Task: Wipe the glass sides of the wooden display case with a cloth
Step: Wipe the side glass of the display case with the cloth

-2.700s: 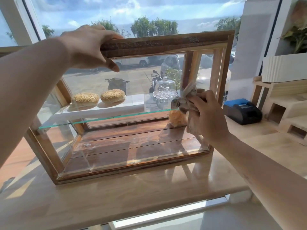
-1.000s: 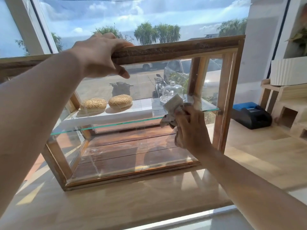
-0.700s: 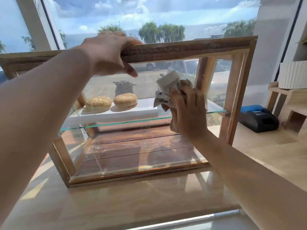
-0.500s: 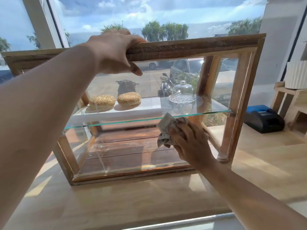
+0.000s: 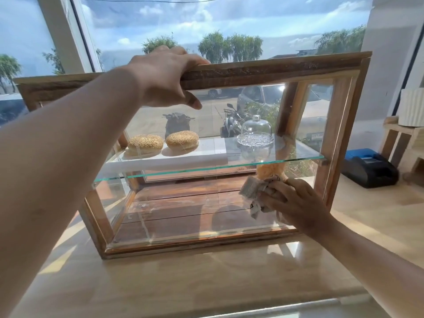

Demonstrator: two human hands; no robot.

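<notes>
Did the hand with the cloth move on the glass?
Yes. The right hand with the cloth went down: earlier it wiped above the glass shelf, now it is below it.

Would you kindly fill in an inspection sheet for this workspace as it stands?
Surface: pale wooden counter, sunlit.
Job's things: wooden display case upright; cloth pressed on its front glass, low right.
Clutter: two seeded buns and a glass dome on the glass shelf; black and blue printer to the right.
Hands: left hand grips the top edge; right hand holds the cloth.
Cables: nothing seen.
Surroundings: window, parked vehicles outside.
</notes>
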